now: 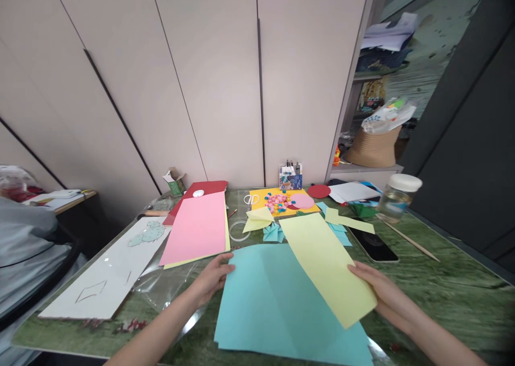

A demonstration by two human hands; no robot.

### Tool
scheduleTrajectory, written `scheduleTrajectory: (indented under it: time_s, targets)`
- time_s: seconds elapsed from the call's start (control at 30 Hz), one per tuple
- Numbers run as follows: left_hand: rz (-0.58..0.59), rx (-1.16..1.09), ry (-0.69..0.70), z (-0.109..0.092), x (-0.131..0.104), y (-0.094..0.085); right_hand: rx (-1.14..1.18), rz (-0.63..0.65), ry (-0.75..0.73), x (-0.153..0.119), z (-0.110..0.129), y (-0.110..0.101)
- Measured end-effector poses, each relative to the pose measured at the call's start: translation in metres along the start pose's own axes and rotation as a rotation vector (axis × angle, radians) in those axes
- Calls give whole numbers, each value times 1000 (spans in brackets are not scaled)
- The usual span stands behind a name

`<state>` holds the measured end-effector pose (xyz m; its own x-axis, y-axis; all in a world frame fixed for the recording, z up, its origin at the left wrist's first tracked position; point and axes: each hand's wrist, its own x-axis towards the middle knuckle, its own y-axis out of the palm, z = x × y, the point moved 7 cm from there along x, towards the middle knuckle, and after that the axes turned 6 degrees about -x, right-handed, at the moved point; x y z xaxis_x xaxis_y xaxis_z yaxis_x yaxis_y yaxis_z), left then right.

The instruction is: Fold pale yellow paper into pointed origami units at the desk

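Note:
My left hand (213,278) pinches the upper left corner of a stack of teal paper (273,307), thumb on top. My right hand (374,285) grips the right edge of a pale yellow paper strip (328,269), which lies slanted over the teal sheets. The fingers under both papers are hidden. Just beyond the teal stack are a folded teal paper piece (273,232), a folded yellow piece (259,219) and a clear tape roll (240,231). A black phone (372,242) rests near my right hand.
A whiteboard with drawings (104,269) and pink sheets (197,226) lie left. Small pink and blue pieces (277,200) sit on yellow paper at the back. A lidded jar (398,197) and wooden stick (410,241) are right. A seated person's sleeve (28,248) shows far left.

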<state>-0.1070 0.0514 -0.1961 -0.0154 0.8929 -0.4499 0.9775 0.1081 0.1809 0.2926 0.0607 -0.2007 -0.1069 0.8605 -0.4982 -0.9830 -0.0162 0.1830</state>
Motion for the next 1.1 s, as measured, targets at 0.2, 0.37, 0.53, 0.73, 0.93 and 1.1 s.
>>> scheduleTrajectory:
  time_s: [0.2, 0.37, 0.53, 0.73, 0.93, 1.1]
  targets:
    - [24, 116, 79, -2, -6, 4, 17, 110, -27, -6, 6, 15]
    - [152, 78, 154, 1, -8, 16, 9, 73, -24, -7, 8, 12]
    - [255, 4, 93, 14, -10, 37, -39, -38, -97, -12, 29, -13]
    - [318, -72, 21, 30, -5, 78, -18, -385, -381, -41, 117, -58]
    - [321, -72, 1, 41, 6, 132, -27, -254, -566, -50, 190, 9]
    - [326, -42, -1, 45, 10, 160, 49, -4, -710, -13, 208, 85]
